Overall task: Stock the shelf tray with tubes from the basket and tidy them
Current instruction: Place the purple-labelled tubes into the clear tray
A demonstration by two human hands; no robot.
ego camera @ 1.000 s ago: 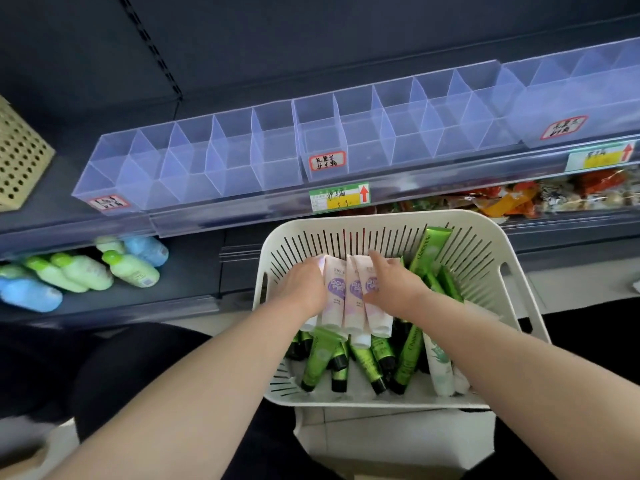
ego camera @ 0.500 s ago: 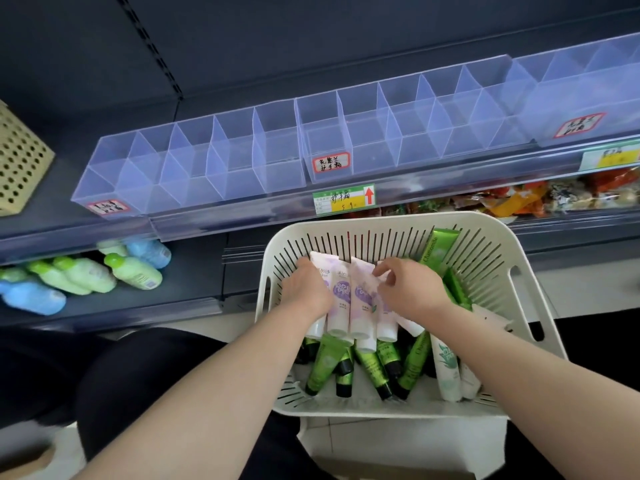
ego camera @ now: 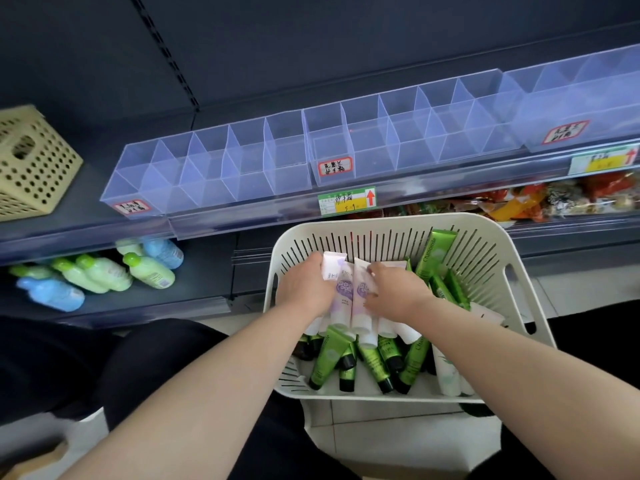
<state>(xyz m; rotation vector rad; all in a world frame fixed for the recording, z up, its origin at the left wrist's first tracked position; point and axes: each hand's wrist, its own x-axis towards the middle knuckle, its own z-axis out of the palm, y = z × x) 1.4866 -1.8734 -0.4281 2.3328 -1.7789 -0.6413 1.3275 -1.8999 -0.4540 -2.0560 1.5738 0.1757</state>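
A white slotted basket [ego camera: 519, 282] sits in front of me, below the shelf. It holds several green tubes [ego camera: 323, 362] and several white tubes with purple labels [ego camera: 346, 292]. Both hands are inside it. My left hand [ego camera: 304, 289] grips the left side of a bunch of white-purple tubes. From the right, my right hand [ego camera: 394, 292] pinches the same bunch, fingers curled over the tube ends. Above the basket, the clear divided shelf tray [ego camera: 242, 157] stands with nothing in its compartments.
A beige perforated box [ego camera: 31, 164] stands on the shelf at the left. Green and blue bottles [ego camera: 104, 275] lie on the lower shelf left of the basket. Packaged snacks [ego camera: 540, 202] fill the lower shelf at right. Price tags [ego camera: 346, 202] hang on the shelf edge.
Both hands have drawn the white-purple tubes closer together in the basket. My right hand slid left across the tube tops. The view shifted slightly.
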